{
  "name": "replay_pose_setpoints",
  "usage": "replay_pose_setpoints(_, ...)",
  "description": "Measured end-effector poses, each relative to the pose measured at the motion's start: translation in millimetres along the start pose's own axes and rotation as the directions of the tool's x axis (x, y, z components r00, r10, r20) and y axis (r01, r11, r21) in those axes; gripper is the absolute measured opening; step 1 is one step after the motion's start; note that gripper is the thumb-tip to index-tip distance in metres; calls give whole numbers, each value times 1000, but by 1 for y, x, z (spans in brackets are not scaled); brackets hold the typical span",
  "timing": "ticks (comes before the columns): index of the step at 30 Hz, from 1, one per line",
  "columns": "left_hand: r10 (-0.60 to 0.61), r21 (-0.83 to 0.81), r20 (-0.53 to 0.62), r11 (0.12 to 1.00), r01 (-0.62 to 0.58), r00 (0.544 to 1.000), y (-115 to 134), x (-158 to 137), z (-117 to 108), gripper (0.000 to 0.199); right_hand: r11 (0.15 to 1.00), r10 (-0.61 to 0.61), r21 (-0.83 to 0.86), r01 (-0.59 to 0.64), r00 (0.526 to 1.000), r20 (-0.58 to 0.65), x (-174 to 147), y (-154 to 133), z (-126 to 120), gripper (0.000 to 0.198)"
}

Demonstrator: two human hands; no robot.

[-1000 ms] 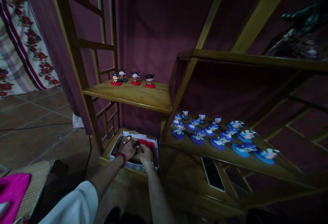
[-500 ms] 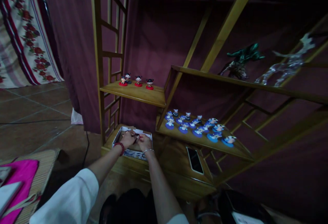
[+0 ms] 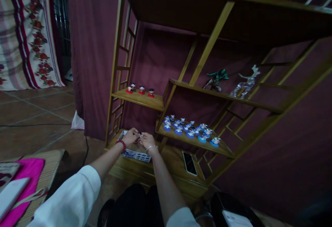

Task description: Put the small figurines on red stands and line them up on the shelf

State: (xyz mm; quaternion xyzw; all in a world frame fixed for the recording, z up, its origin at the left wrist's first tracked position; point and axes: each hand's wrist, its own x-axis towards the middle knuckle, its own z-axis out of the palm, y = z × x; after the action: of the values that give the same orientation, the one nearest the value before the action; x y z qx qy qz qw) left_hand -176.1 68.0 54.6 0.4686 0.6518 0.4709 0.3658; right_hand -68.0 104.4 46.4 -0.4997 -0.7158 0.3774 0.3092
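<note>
Left hand (image 3: 130,137): its grip pinched a small figurine (image 3: 139,139).
Right hand (image 3: 147,139): its grip pinched the same figurine.
Box (image 3: 137,155): sat open beneath both hands.

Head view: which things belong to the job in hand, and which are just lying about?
Probably in use:
left hand and right hand
small object, mostly hidden between them
open box below
perhaps red-based figurines, blue-based figurines

Seemingly just lying about:
phone
clear deer ornament
green-and-brown ornament
pink cloth
</note>
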Motion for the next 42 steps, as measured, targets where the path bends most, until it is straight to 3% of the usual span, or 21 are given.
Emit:
replay_pose_setpoints(6, 16, -146, -5, 989, -16, 1000, 15, -14, -4, 9, 986, 77, 151, -73, 997, -19, -14, -24, -9, 24)
replay_pose_setpoints(17, 50, -314, -14, 948, -52, 999, 40, -43, -16, 11, 968, 22, 251, -11, 999, -41, -35, -54, -24, 15)
replay_pose_setpoints(30, 87, -458, 3, 886, -76, 996, 44, -61, -15, 24, 965, -58, 252, 68, 997, -47, -45, -58, -35, 41)
replay_pose_setpoints(34, 93, -586, 41, 808, -51, 995, 47, -64, -14, 30, 950, -91, 298, 90, 996, -11, -44, -60, -39, 32)
replay_pose_setpoints(42, 86, -716, 118, 698, 25, 989, 36, -68, -13, 16, 938, -73, 343, 51, 996, 51, -45, -62, -43, 32)
